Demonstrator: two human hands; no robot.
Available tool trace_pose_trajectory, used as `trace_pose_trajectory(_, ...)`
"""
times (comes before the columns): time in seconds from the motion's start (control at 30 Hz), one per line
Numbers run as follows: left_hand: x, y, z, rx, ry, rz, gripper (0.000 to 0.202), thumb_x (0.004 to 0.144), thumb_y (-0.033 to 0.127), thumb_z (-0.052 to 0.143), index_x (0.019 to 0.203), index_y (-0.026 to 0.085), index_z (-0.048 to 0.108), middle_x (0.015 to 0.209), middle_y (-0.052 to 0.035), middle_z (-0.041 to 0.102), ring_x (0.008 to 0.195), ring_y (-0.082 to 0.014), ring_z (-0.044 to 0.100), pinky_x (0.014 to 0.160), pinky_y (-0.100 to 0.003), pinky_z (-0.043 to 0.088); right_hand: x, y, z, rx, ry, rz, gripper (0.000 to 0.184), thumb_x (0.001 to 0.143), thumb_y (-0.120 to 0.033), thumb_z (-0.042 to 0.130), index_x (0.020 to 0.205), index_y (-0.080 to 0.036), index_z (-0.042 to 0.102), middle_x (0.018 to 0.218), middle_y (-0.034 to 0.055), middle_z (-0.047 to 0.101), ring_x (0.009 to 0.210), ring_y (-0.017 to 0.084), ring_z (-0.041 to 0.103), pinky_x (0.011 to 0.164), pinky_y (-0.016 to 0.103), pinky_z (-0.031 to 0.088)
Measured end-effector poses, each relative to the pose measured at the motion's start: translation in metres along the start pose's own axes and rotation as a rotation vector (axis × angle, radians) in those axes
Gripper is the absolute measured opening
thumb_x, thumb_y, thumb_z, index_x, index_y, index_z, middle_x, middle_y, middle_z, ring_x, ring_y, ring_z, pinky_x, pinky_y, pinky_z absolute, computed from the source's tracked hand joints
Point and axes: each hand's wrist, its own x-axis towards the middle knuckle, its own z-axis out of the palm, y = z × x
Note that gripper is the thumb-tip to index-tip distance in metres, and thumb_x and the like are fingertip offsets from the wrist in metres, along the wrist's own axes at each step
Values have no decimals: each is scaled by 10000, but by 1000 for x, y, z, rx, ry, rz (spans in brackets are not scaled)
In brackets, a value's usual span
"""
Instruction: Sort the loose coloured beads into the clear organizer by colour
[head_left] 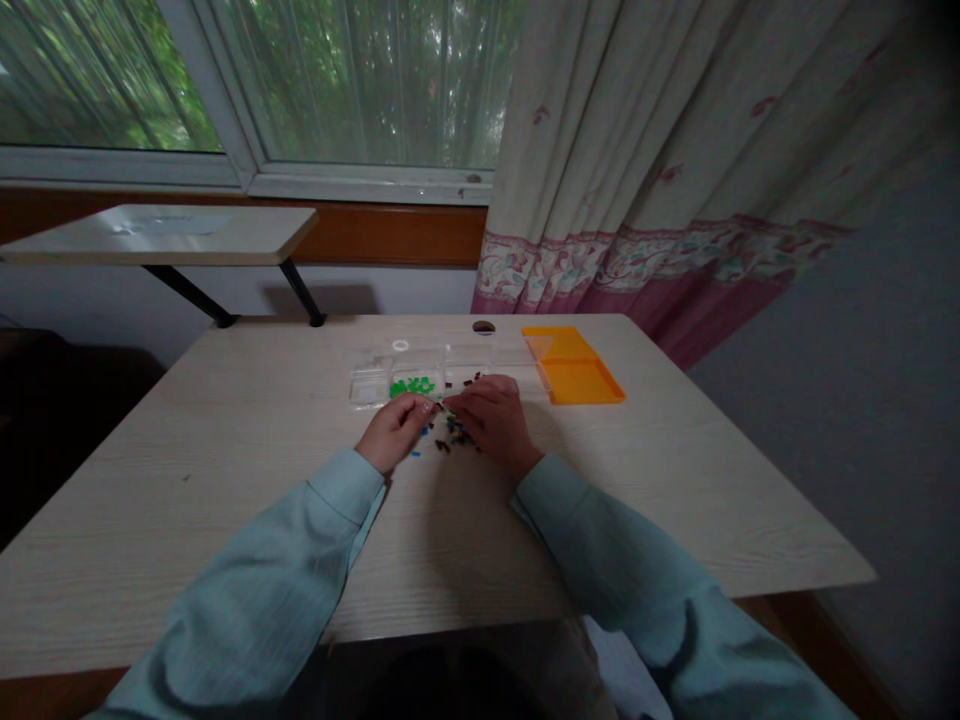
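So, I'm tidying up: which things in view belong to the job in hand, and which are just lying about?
Likely the job's:
clear plastic compartment box
small green pieces
small loose brown and blue pieces
flat rectangular orange plastic piece, perhaps

Likely just there:
pale raised shelf
cream-and-pink floral curtain

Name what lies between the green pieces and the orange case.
The head view shows brown pieces, part of the clear box and the right hand there.
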Motion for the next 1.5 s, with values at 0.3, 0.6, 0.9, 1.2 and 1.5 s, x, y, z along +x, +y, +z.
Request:
trace_pose_trajectory(0.3, 3, -3, -6, 119, 131, 58, 279, 898, 398, 471, 899, 182, 648, 920, -53, 626, 910, -183, 569, 878, -315, 435, -4, 64, 1, -177, 197, 355, 214, 885, -351, 547, 863, -231, 723, 888, 51, 635, 903, 222, 488, 815, 396, 336)
trace_pose_trajectory(0.6, 2, -6, -6, 197, 113, 97, 274, 912, 375, 454, 915, 179, 646, 888, -51, 611, 860, -172, 561, 823, -298, 441, -7, 67, 10, -216, 128, 294, 224, 912, -322, 500, 900, -227, 703, 930, 52, 643, 933, 229, 485, 830, 400, 325)
trace_pose_trajectory(0.9, 2, -10, -11, 485, 30, 177, 189, 869, 285, 516, 930, 168, 652, 817, -57, 565, 810, -185, 527, 756, -308, 433, -6, 62, 9, -195, 128, 297, 251, 931, -334, 467, 887, -214, 683, 917, 54, 643, 928, 225, 490, 823, 391, 325)
trace_pose_trajectory(1.2, 0, -12, -9, 682, -76, 237, 240, 780, 403, 656, 912, 203, 641, 904, -65, 550, 920, -227, 509, 851, -366, 417, -4, 60, 8, -166, 109, 276, 216, 914, -294, 486, 865, -211, 679, 903, 60, 644, 903, 219, 497, 843, 400, 333)
trace_pose_trajectory(1.5, -1, -10, -7, 690, -118, 238, 147, 827, 320, 603, 879, 189, 644, 878, -74, 539, 891, -224, 503, 812, -362, 416, -5, 63, 12, -178, 99, 267, 225, 917, -311, 483, 852, -211, 674, 904, 63, 646, 917, 217, 500, 861, 396, 334)
